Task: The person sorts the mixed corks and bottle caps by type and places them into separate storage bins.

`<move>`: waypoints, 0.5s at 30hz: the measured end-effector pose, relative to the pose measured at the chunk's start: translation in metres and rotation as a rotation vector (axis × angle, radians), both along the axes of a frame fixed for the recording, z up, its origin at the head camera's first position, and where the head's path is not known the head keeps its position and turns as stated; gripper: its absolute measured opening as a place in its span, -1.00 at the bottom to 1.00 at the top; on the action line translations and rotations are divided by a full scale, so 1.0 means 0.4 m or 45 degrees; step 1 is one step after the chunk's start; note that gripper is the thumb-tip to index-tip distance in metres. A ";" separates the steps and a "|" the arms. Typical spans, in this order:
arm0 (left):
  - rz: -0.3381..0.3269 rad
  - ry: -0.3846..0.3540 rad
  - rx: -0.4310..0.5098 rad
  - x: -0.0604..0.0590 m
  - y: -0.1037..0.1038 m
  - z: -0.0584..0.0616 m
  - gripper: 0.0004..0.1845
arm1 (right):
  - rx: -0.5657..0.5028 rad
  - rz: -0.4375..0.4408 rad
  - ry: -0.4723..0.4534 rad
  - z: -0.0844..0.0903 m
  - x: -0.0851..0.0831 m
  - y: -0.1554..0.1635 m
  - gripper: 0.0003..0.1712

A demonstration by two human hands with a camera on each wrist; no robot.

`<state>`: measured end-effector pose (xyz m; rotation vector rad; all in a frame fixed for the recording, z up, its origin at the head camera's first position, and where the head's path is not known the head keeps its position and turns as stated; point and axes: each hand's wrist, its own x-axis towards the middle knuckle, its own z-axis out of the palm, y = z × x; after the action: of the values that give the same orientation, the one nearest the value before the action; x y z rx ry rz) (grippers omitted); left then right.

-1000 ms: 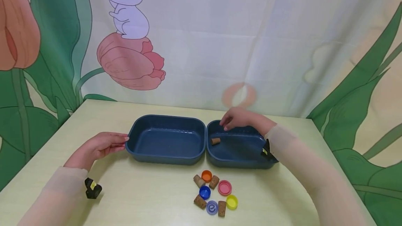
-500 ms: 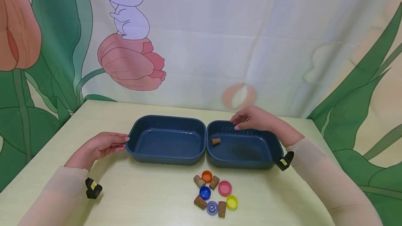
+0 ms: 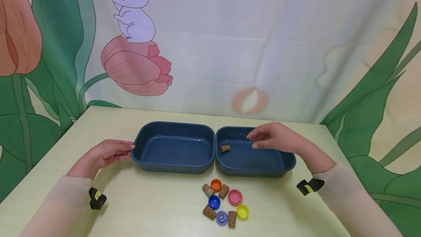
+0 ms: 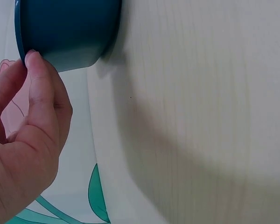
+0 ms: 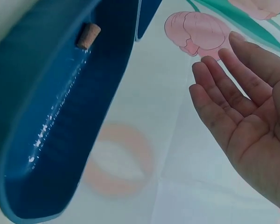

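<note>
Nothing is held: my right hand (image 3: pixel 274 138) hangs with fingers loose and apart over the right bin (image 3: pixel 283 169), palm bare in the wrist view, and my left hand (image 3: pixel 102 154) has straight fingertips against the outer left end of the left bin (image 3: pixel 174 168), steadying it, not clamping it.

Nearest me on the table (image 3: pixel 148 207) lies the loose cluster: four corks (image 3: pixel 209 211) mixed with five bottle caps (image 3: pixel 235 197), orange, blue, pink, yellow and lilac, all touching or just beside one another. From my right hand the cluster lies toward me and to the left, just past the bins' near walls; that hand is plainly the nearer one.

Behind, the two dark blue bins sit side by side, touching. A single cork (image 3: pixel 225 148) lies on its side in the right bin, close to its left wall, long axis roughly left-right. I see nothing in the left bin.
</note>
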<state>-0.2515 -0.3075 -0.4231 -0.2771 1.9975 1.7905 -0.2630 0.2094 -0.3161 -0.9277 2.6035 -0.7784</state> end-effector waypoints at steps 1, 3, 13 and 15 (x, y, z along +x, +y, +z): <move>0.001 0.000 0.003 0.000 0.000 0.000 -0.54 | -0.010 0.003 -0.006 -0.003 0.009 0.002 -0.65; -0.005 0.007 0.007 0.000 -0.001 -0.001 -0.55 | -0.016 0.008 -0.015 -0.010 0.026 0.004 -0.65; -0.013 0.017 -0.009 -0.003 -0.001 -0.003 -0.51 | -0.031 0.070 -0.051 -0.053 0.099 0.006 -0.67; -0.017 0.018 -0.009 -0.003 -0.001 -0.003 -0.49 | -0.042 0.087 -0.064 -0.065 0.109 0.006 -0.67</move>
<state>-0.2527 -0.3080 -0.4243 -0.2532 2.0105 1.7824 -0.2192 0.2119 -0.3420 -0.9879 2.5093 -0.8187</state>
